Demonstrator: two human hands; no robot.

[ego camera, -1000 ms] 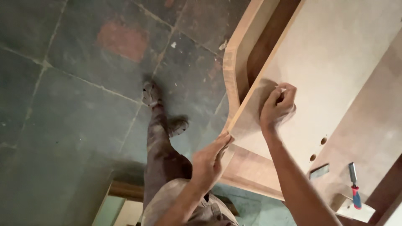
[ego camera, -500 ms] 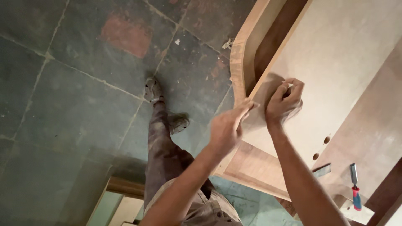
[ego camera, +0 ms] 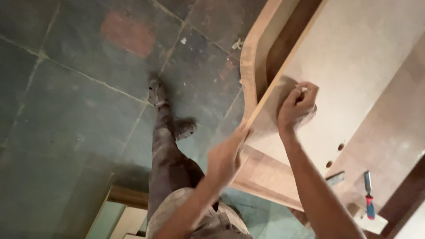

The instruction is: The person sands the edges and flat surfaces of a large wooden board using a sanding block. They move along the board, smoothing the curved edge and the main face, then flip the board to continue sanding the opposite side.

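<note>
Dim room, dark green stone-tiled floor (ego camera: 75, 110) with pale joints

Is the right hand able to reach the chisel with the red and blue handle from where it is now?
Probably yes. The right hand presses on the pale board, and the chisel lies uncovered lower on the same side, beside the forearm, with nothing between them.

matt board and raw wood over a stone floor

the pale panel (ego camera: 354, 57) is looking like smooth, matt fibreboard, and the curved frame (ego camera: 250, 57) beside it is showing bare brown wood with an unpolished edge. the chisel (ego camera: 368, 194) is showing a dull metal blade and what may be a glossy red and blue plastic handle, though it is small here. the floor (ego camera: 75, 115) is looking like rough, dusty dark stone slabs.
</note>
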